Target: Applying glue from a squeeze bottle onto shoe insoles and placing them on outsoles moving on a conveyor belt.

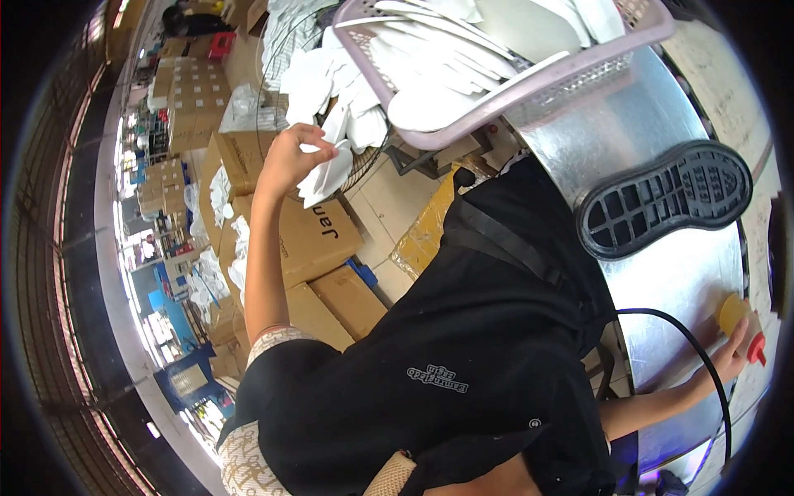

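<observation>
My left hand [296, 159] is stretched out over a wire basket [361, 172], thumb and fingers pinched on a thin white insole-like piece [329, 175]. Under and beyond it lie more white pieces [361, 107] heaped in that basket. At the right, my right hand [729, 354] is wrapped round a small squeeze bottle [733, 314] with a yellow end and a red nozzle, held by the far edge of the metal work surface. A black shoe sole [666, 200] lies on the metal, tread pattern up, apart from both hands.
A lilac plastic basket [447, 135] full of white insole-shaped pieces stands at the top. The shiny metal surface [662, 318] runs along my right side, with a black cable [691, 337] arching over it. Cardboard boxes [310, 248] stand on the tiled floor at the left.
</observation>
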A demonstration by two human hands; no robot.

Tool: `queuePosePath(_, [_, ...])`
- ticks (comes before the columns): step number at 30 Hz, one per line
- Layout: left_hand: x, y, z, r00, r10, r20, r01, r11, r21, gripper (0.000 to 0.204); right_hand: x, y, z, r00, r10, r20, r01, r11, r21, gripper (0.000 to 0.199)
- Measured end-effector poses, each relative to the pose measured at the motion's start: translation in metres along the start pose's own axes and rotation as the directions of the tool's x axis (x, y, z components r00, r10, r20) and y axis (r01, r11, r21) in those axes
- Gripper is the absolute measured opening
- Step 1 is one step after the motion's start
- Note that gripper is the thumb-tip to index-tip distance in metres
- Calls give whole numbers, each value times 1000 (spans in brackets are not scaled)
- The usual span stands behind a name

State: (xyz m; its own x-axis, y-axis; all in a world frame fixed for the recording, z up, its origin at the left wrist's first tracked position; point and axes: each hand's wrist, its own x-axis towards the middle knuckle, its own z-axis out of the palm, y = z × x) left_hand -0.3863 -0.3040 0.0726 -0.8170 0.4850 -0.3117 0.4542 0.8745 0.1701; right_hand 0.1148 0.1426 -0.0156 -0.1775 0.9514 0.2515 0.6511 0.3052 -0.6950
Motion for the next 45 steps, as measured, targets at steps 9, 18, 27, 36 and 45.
queuePosePath(9, [-38,96,-82,864,85,-497,-129,990,-55,25,-8,-47,8,976,80,205,-125,967,221,44])
queuePosePath(18, [23,414,45,343,850,-400,-842,89,-533,16,-19,-37,-1,999,33,18,-37,947,318,55])
queuePosePath(27, [49,446,104,179,947,-266,-870,26,-492,47,-14,-56,-9,971,225,-84,-145,826,544,56])
queuePosePath(36, [62,428,88,436,877,203,408,9,-913,35,-7,-102,-11,999,-22,-28,34,817,576,46])
queuePosePath(45, [60,396,81,-20,995,95,868,65,-492,67,28,-193,-42,870,-481,105,404,819,408,46])
